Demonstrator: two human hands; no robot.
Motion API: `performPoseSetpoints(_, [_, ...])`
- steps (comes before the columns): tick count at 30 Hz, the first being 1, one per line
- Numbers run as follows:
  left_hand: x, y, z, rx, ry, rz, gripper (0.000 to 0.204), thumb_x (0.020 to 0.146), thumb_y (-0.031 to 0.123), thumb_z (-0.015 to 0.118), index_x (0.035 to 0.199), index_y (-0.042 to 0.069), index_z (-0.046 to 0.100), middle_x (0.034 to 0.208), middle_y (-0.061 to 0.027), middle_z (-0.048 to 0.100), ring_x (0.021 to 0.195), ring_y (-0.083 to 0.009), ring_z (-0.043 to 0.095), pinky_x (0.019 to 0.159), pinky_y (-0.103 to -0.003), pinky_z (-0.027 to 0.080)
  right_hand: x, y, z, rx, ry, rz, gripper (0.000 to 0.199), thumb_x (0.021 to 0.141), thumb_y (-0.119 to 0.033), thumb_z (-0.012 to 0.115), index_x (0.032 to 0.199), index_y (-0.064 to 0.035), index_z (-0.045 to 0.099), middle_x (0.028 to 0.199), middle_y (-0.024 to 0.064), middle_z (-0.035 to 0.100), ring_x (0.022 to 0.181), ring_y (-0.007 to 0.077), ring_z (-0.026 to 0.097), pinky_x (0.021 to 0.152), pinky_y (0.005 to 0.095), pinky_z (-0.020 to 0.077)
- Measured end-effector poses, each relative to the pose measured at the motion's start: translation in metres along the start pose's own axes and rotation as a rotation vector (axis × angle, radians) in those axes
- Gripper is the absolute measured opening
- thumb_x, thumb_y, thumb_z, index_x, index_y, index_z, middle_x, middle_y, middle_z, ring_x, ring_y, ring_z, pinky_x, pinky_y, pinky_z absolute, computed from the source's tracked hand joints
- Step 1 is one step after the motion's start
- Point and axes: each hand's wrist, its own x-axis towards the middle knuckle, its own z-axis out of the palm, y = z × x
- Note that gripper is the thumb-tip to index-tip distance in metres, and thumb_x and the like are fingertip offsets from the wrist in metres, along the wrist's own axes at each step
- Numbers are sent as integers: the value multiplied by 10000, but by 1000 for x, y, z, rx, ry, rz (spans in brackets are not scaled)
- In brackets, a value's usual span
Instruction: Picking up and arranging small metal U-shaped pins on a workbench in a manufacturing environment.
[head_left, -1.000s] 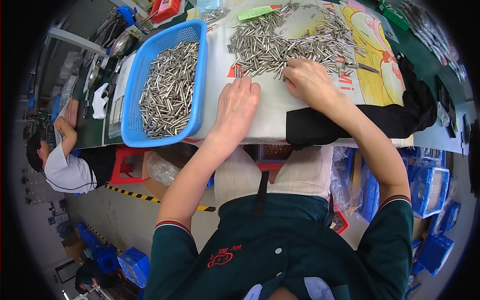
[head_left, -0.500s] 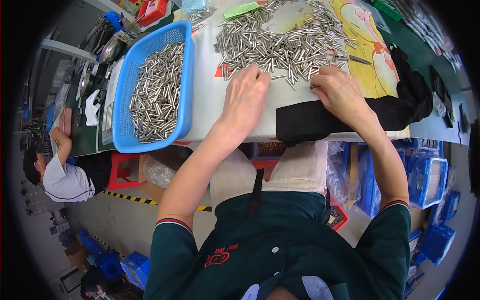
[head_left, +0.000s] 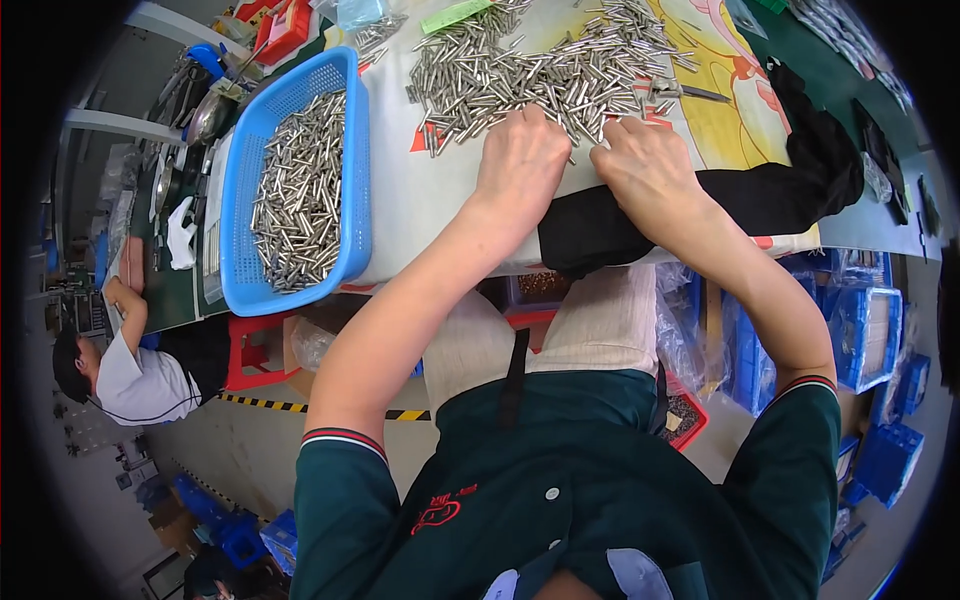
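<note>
On the white cloth-covered table (head_left: 430,200), both hands' curled fingers (head_left: 530,125) press into shiny steel pins (head_left: 540,70), grasp unclear.

A factory workshop: metal pins (head_left: 540,70) heaped on the bench, blue basket (head_left: 240,200), stacked blue crates (head_left: 865,335).

Upper centre of the frame, we see bright, smooth metal pins (head_left: 540,75) on a matt printed sheet (head_left: 740,90). At left, we note a glossy blue plastic basket (head_left: 355,170) with perforated walls; right of centre, matt black cloth (head_left: 780,195).
</note>
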Motion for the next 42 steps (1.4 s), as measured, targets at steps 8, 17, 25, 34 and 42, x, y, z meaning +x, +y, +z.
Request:
performPoseSetpoints(8, [-8, -14, -8, -270, 150, 29, 113, 700, -14, 603, 812, -14, 588, 770, -120, 564, 739, -287, 594, 622, -374, 489, 5, 2, -5, 478, 112, 228, 65, 718, -87, 618, 750, -41, 650, 765, 82, 581, 763, 266, 586, 638, 382, 460])
performPoseSetpoints(17, [-51, 0, -24, -984, 445, -278, 91, 793, -20, 601, 882, -7, 588, 845, -96, 579, 725, -200, 579, 648, -288, 473, 5, -44, 20, 1205, 462, 380, 123, 737, -44, 685, 858, -59, 692, 779, 27, 563, 639, 106, 529, 486, 221, 416])
performPoseSetpoints(25, [-54, -2, -22, -1053, 434, -313, 80, 817, -7, 594, 897, -5, 595, 872, -96, 595, 739, -198, 589, 657, -281, 479, 5, -46, 22, 1187, 459, 365, 136, 720, -36, 697, 854, -57, 693, 786, 34, 569, 620, 110, 534, 481, 229, 426])
performPoseSetpoints(34, [-58, 2, -22, -1208, 340, -440, 98, 847, 12, 594, 940, -14, 614, 831, -87, 637, 707, -142, 613, 642, -256, 498, 5, -45, 18, 1213, 399, 389, 136, 746, -8, 669, 878, -35, 688, 799, 27, 564, 658, 77, 512, 544, 202, 405])
performPoseSetpoints(42, [-58, 2, -21, -1213, 392, -442, 116, 843, 7, 598, 955, -10, 621, 864, -83, 654, 739, -135, 629, 666, -249, 508, 8, -47, 16, 1212, 411, 393, 131, 756, -32, 669, 885, -39, 689, 802, 26, 577, 652, 82, 506, 548, 207, 399])
